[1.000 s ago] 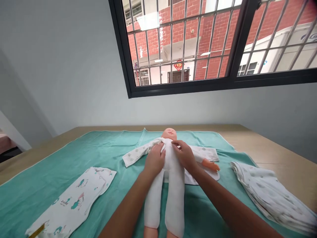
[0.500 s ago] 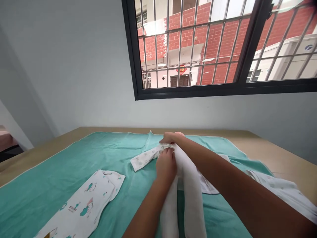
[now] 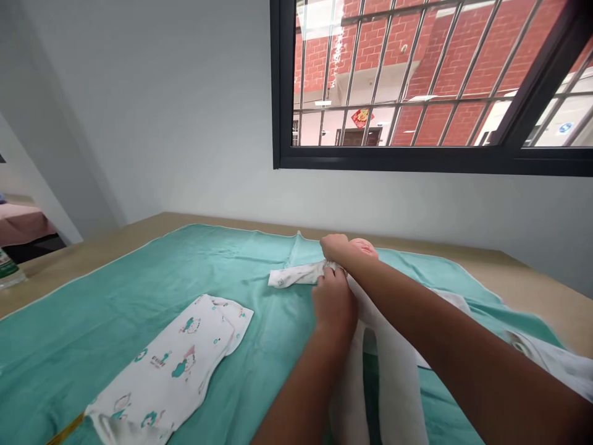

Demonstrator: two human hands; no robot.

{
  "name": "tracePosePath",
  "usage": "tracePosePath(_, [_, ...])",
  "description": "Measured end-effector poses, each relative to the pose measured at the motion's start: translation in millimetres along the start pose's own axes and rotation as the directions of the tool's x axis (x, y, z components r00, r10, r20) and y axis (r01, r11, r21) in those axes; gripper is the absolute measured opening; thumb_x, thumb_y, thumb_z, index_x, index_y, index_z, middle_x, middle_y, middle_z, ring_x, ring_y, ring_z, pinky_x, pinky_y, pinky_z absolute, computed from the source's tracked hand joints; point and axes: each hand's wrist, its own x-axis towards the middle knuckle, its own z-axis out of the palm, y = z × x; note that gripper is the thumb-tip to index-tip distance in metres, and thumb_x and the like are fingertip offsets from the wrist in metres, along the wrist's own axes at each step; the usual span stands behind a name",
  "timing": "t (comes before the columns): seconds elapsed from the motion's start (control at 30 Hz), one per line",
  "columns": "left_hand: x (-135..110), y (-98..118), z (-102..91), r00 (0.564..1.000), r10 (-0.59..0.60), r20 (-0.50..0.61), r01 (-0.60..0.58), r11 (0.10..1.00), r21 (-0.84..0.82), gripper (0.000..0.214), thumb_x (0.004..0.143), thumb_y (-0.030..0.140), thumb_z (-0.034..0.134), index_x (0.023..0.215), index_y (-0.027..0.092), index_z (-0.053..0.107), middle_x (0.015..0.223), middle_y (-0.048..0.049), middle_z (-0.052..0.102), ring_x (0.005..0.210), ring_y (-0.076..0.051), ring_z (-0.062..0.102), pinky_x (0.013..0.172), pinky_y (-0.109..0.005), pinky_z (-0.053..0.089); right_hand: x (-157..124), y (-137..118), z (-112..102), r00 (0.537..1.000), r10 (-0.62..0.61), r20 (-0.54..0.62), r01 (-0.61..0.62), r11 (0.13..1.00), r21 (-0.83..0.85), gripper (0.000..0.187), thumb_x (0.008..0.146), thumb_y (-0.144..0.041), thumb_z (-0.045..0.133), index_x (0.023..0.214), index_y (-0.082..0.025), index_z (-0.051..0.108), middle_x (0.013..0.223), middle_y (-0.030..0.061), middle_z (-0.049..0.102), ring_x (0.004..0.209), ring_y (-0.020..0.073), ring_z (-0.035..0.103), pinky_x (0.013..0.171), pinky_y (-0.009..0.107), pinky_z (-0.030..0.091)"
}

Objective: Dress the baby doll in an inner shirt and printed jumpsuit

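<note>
A doll lies on the teal cloth, its white soft legs toward me and a pinkish rounded head showing behind my right wrist. A white printed baby shirt is on it, with one sleeve stretched out to the left. My left hand is closed, its fingertips pinching the shirt near the shoulder end of that sleeve. Just above it, my right hand reaches across the doll, closed at the same part of the shirt; its fingertips are hidden.
Left of the doll lies a white printed baby garment, with a yellow strip by its lower end. More white clothing is at the right. A clear container stands at the table's left edge. A barred window is ahead.
The view has shifted, so the table contents appear farther right. The stretched sleeve lies flatter and more level. More of the pinkish head shows behind my right wrist. Both hands stay at the shirt.
</note>
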Motion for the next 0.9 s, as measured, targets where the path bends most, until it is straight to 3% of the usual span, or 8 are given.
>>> tracePosePath(0.1, [2,-3,-7.7,0.999,-0.021,0.04,0.019,0.999,0.036,0.029,0.088,0.009,0.037,0.106,0.019,0.057,0.107,-0.0099,0.062,0.095,-0.023,0.063,0.069,-0.031,0.046,-7,5,-8,0.997,-0.015,0.07,0.02,0.997,-0.074,0.015,0.059,-0.008,0.075,0.057,-0.016,0.063,0.061,0.0095,0.06,0.067,0.028,0.065,0.062,0.036,0.045])
tracePosePath(0.23, [5,-7,-17.6,0.989,-0.055,0.137,0.042,0.994,0.098,0.027,0.088,0.013,0.041,0.109,0.018,0.057,0.109,-0.0118,0.062,0.097,-0.025,0.064,0.072,-0.032,0.047,-35,13,-19,0.982,-0.188,-0.007,0.187,0.979,-0.082,0.016,0.07,-0.009,0.066,0.082,-0.019,0.067,0.097,0.0128,0.065,0.087,0.0265,0.064,0.07,0.034,0.045])
tracePosePath(0.33, [8,-11,-26.5,0.983,-0.052,0.176,0.026,0.989,0.148,0.028,0.088,0.014,0.041,0.108,0.017,0.059,0.107,-0.0127,0.065,0.099,-0.026,0.064,0.076,-0.032,0.047,-72,16,-18,0.95,-0.304,-0.077,0.301,0.952,-0.048,0.021,0.082,-0.012,0.054,0.095,-0.024,0.067,0.109,0.0075,0.065,0.1,0.0225,0.06,0.078,0.031,0.044])
tracePosePath(0.43, [9,-13,-35.3,0.984,-0.017,0.177,-0.013,0.986,0.168,0.027,0.086,0.016,0.042,0.105,0.018,0.061,0.104,-0.0123,0.067,0.098,-0.026,0.065,0.075,-0.032,0.047,-120,23,-10,0.915,-0.376,-0.146,0.382,0.924,0.015,0.026,0.088,-0.014,0.045,0.098,-0.024,0.067,0.107,0.004,0.067,0.098,0.018,0.06,0.085,0.029,0.043])
tracePosePath(0.47, [9,-12,-37.8,0.984,0.0,0.176,-0.031,0.985,0.172,0.026,0.086,0.017,0.042,0.103,0.018,0.062,0.101,-0.0121,0.068,0.096,-0.026,0.065,0.074,-0.032,0.048,-135,26,-6,0.885,-0.41,-0.221,0.437,0.894,0.093,0.027,0.089,-0.013,0.043,0.097,-0.023,0.068,0.104,0.0043,0.068,0.096,0.018,0.06,0.086,0.029,0.043])
tracePosePath(0.6, [5,-2,-44.4,0.982,0.077,0.175,-0.108,0.978,0.179,0.027,0.086,0.021,0.04,0.098,0.018,0.064,0.093,-0.0118,0.07,0.088,-0.028,0.067,0.071,-0.034,0.048,-174,43,4,0.834,-0.345,-0.431,0.507,0.789,0.348,0.028,0.087,-0.015,0.047,0.106,-0.024,0.066,0.11,0.0039,0.068,0.104,0.0209,0.059,0.094,0.036,0.042])
tracePosePath(0.7, [-3,12,-47.1,0.976,0.113,0.186,-0.148,0.971,0.186,0.027,0.086,0.023,0.041,0.097,0.018,0.065,0.093,-0.0124,0.071,0.087,-0.028,0.067,0.07,-0.034,0.047,-176,49,6,0.844,-0.289,-0.452,0.504,0.717,0.482,0.023,0.082,-0.016,0.053,0.099,-0.023,0.067,0.103,0.0032,0.069,0.098,0.021,0.059,0.089,0.035,0.044])
tracePosePath(0.9, [-21,42,-50.3,0.967,0.195,0.166,-0.232,0.942,0.243,0.027,0.085,0.019,0.041,0.096,0.018,0.066,0.091,-0.0107,0.071,0.085,-0.027,0.066,0.074,-0.036,0.045,-173,48,9,0.832,-0.159,-0.532,0.493,0.652,0.576,0.021,0.07,-0.005,0.046,0.073,-0.02,0.06,0.081,0.0003,0.064,0.077,0.0158,0.054,0.073,0.028,0.042])
